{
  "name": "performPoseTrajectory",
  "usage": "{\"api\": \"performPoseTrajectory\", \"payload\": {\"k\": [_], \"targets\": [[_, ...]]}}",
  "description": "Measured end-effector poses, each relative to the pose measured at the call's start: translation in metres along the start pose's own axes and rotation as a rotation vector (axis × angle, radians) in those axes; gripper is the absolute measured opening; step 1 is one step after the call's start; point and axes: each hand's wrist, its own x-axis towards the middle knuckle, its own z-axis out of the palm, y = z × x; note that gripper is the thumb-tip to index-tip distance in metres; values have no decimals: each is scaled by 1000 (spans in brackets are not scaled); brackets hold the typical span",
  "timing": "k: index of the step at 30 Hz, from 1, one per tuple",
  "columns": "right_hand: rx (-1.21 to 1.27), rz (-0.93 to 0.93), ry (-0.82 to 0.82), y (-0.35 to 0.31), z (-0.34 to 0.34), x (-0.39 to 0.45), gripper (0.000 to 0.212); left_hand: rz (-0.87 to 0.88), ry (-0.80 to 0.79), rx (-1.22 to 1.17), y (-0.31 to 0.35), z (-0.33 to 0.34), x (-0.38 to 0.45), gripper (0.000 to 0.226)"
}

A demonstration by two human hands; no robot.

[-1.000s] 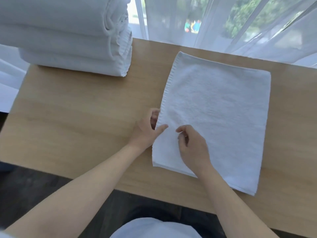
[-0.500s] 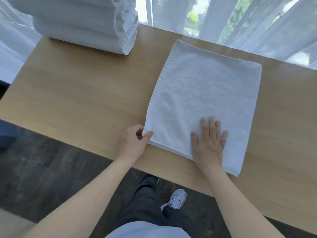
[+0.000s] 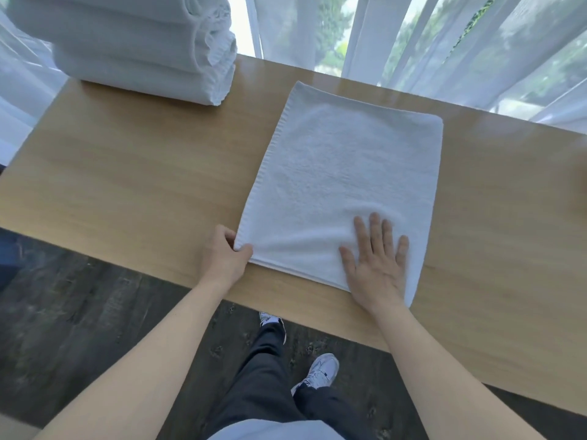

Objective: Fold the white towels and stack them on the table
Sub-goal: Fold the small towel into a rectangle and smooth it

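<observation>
Towel (image 3: 343,185): flat, worktop (image 3: 143,185) right. Left hand (image 3: 224,257) grip pinches near-left corner; right hand (image 3: 376,265) flat, pressing. Stack (image 3: 136,49): far left. Risk: layers slipping askew when lifted.

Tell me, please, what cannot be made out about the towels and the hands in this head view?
- Stack: its top and left side are cut off by the frame edge, so the towel count is unclear.
- Towel: the number of folded layers is hidden; only thin edges show at the near side.
- Left hand: its fingertips are tucked under the towel's corner, so the grip is partly hidden.
- Right hand: it covers the towel beneath its palm.
</observation>
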Motion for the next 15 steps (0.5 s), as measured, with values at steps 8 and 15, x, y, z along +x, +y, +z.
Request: {"api": "performPoseTrajectory", "payload": {"k": [8,15], "targets": [[25,85,106,1,-2,25,67,936,-156,400,61,85,6,49],[25,87,144,8,6,27,66,1135,-245,774,115,107,104,62]]}}
